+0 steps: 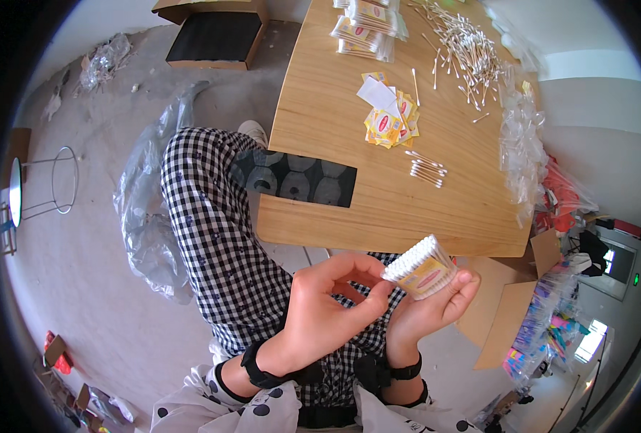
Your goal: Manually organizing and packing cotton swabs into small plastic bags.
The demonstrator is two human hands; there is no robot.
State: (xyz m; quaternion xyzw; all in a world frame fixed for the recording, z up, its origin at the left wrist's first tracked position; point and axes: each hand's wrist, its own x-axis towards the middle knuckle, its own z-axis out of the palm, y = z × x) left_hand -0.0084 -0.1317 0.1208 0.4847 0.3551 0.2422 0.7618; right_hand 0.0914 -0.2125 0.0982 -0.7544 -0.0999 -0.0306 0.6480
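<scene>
My right hand [436,309] curls around a cotton-swab pack [424,273] | my left hand [327,307], half-curled, at its edge, can't tell if gripping | swab pile [470,49] on table [313,225]

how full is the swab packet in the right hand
The packet looks full: white swab tips crowd side by side above its yellow label.

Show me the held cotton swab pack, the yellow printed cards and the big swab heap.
Cotton swab pack [423,276], head view: its yellow label.
Yellow printed cards [386,124], head view: a top card's face.
Swab heap [470,49], head view: its dense middle.
</scene>
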